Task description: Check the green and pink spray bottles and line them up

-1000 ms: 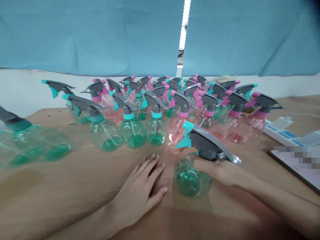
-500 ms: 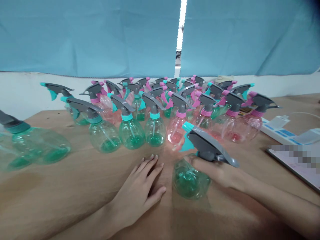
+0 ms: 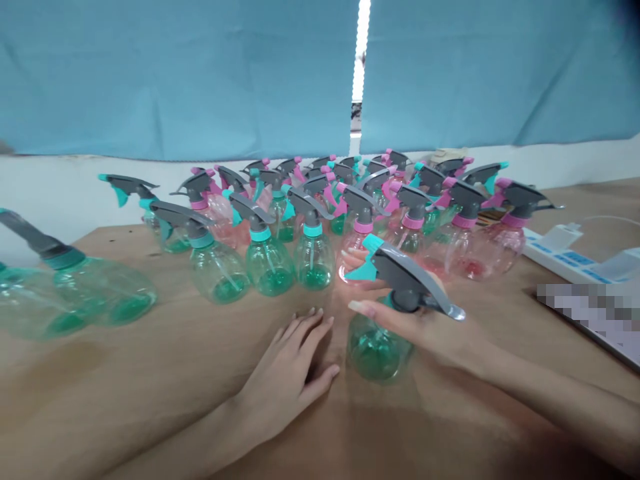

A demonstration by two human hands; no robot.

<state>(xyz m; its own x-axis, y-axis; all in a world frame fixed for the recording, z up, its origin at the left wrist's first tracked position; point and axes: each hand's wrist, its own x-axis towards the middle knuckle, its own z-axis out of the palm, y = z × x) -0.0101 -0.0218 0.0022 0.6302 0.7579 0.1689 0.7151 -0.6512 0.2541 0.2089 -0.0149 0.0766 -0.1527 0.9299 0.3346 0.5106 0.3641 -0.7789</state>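
In front of me a green spray bottle (image 3: pixel 379 353) with a grey and turquoise trigger head stands upright on the wooden table. My right hand (image 3: pixel 425 327) is around its neck, the thumb in front and the fingers stretched out straight behind, spread apart rather than wrapped. Left of this bottle, my left hand (image 3: pixel 287 363) lies flat on the table, fingers extended, with nothing in it. Beyond the hands stand a green spray bottle (image 3: pixel 270 267), another green spray bottle (image 3: pixel 315 267) and a pink spray bottle (image 3: pixel 363 228).
Several more pink and green spray bottles crowd the back of the table. Two green bottles (image 3: pixel 107 293) overlap at the left. To the right are a white power strip (image 3: pixel 565 257) with plugs and a flat, partly blurred device (image 3: pixel 590 320). A blue curtain (image 3: pixel 200 80) hangs behind.
The bottle at my right hand has gone from tilted to upright. My right thumb and fingers have loosened and straightened. My left hand stays flat; the view has shifted slightly.
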